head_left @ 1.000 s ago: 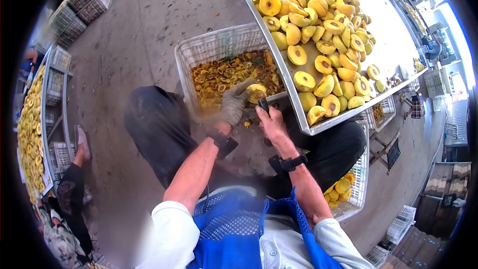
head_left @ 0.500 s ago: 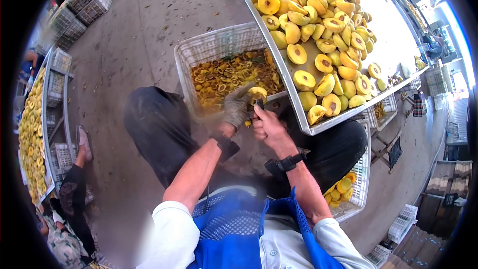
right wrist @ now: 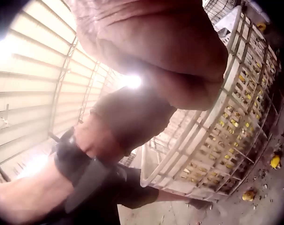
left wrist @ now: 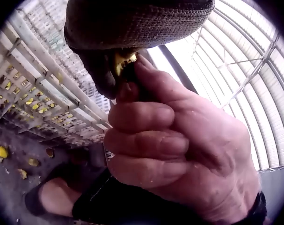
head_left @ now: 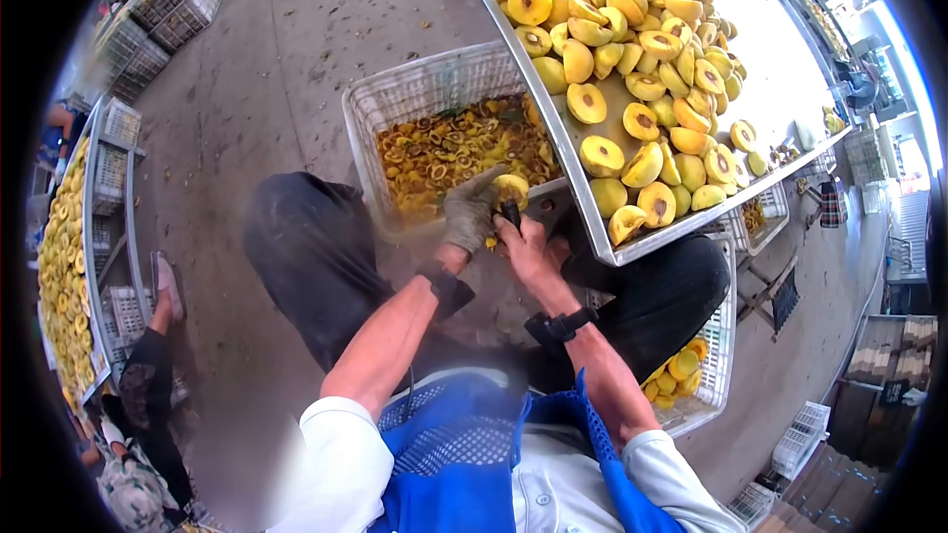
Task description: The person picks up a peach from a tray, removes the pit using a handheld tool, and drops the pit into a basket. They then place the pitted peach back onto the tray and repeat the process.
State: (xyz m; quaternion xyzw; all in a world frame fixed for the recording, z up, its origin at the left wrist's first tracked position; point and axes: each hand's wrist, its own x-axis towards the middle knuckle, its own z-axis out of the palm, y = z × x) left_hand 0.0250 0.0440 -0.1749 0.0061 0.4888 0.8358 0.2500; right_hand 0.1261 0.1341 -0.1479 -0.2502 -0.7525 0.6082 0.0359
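In the head view my gloved left hand (head_left: pixel 468 215) holds a yellow peach half (head_left: pixel 512 186) over the near edge of a crate of scraps. My bare right hand (head_left: pixel 529 249) grips a black-handled tool (head_left: pixel 511 211), its top right against the peach half. The left wrist view shows the right hand's fingers (left wrist: pixel 146 140) curled around the handle, close below the gloved hand (left wrist: pixel 139 26). A strip of yellow flesh (left wrist: pixel 119 64) shows between them; the tool's working end is hidden. In the right wrist view, the right hand (right wrist: pixel 156 47) covers the fruit.
A metal-rimmed table (head_left: pixel 583 192) heaped with peach halves (head_left: pixel 642 79) stands at front right. Below my hands is a white plastic crate (head_left: pixel 360 104) holding pits and scraps (head_left: pixel 449 153). Another crate (head_left: pixel 719 375) with yellow pieces sits by my right leg. Fruit bits lie on the floor.
The tool handle has shifted slightly left and turned against the peach half, and my right hand has rotated with it. My left hand keeps the fruit at nearly the same spot.
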